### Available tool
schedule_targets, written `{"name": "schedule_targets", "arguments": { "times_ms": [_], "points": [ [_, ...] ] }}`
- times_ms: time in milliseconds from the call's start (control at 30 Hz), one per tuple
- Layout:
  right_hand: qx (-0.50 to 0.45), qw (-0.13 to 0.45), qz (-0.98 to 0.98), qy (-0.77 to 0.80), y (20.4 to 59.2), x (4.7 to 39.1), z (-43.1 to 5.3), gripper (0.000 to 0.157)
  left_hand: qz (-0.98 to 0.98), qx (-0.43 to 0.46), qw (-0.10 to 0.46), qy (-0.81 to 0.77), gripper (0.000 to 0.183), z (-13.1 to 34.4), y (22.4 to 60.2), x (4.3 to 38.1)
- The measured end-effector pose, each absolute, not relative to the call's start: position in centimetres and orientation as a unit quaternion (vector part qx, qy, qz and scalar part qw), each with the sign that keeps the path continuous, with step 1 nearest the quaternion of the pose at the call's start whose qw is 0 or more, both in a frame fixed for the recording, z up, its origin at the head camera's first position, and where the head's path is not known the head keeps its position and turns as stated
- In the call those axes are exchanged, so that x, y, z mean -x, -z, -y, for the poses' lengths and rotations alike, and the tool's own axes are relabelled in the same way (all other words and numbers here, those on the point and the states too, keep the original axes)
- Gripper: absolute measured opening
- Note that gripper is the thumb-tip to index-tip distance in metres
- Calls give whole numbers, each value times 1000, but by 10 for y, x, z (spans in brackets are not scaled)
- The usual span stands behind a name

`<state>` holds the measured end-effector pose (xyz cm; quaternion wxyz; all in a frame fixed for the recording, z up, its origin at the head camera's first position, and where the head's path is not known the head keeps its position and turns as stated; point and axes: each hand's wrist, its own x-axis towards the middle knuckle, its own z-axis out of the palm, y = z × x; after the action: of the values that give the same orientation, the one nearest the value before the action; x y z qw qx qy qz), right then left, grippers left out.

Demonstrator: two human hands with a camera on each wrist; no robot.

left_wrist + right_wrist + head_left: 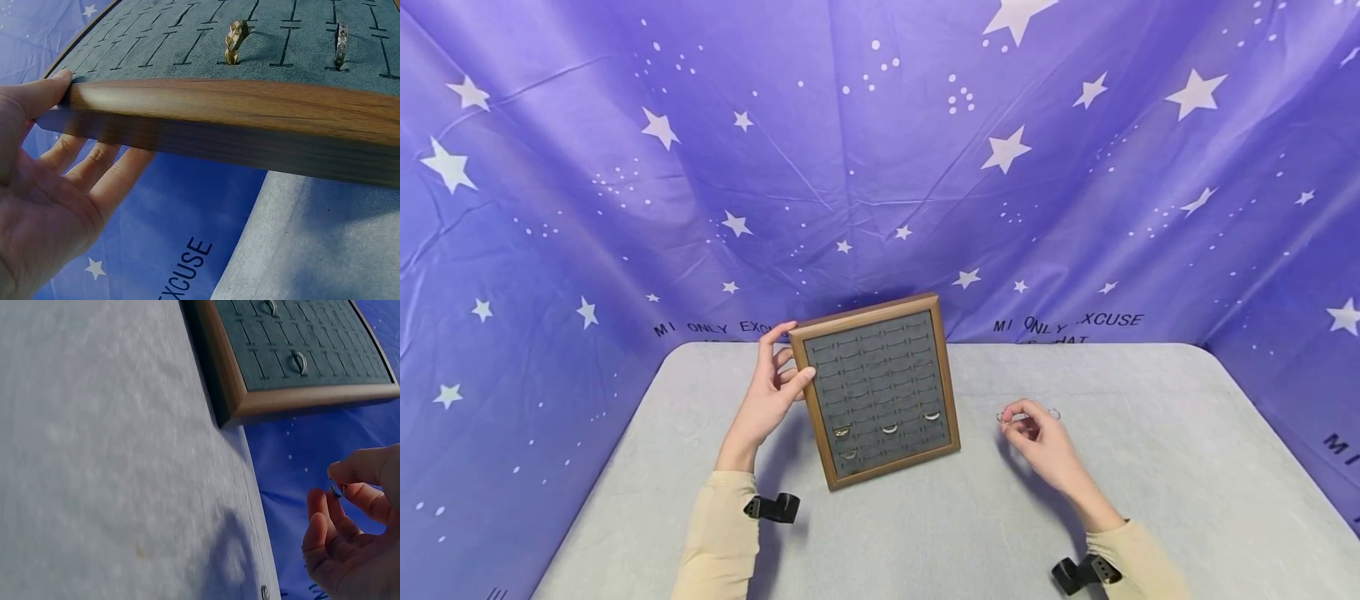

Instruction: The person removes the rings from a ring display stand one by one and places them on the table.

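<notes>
A wooden-framed ring display board (880, 392) with grey slotted padding stands tilted up on the table. My left hand (767, 404) grips its upper left edge, thumb on the front and fingers behind. Several rings sit in the lower slots, among them a gold leaf-like ring (235, 42) and a silver ring (341, 45). To the right of the board, my right hand (1037, 442) pinches a small ring (337, 491) between thumb and index finger, apart from the board. Another ring (265, 592) lies on the table beyond this hand.
A grey cloth-covered table (910, 542) lies under the board and both hands. Behind it and at the sides hangs a purple curtain (850, 167) with white stars and black lettering. Both wrists wear black camera mounts (772, 507) by beige sleeves.
</notes>
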<state>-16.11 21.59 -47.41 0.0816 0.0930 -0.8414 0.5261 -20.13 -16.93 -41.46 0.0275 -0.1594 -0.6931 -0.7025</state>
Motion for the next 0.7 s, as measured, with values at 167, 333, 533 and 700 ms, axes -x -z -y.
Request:
{"name": "schedule_targets", "arguments": {
  "times_ms": [167, 333, 533, 700],
  "points": [
    [-86, 89, 846, -519, 476, 161, -226, 12, 692, 159, 29, 703, 69, 169, 415, 201],
    [-83, 93, 854, -505, 474, 159, -235, 12, 690, 159, 29, 706, 70, 168, 414, 200],
    [-73, 103, 867, -481, 473, 160, -250, 10, 688, 159, 30, 707, 70, 168, 413, 200],
    [-53, 102, 878, -464, 471, 161, -264, 9, 690, 159, 30, 706, 70, 168, 415, 201]
  ]
}}
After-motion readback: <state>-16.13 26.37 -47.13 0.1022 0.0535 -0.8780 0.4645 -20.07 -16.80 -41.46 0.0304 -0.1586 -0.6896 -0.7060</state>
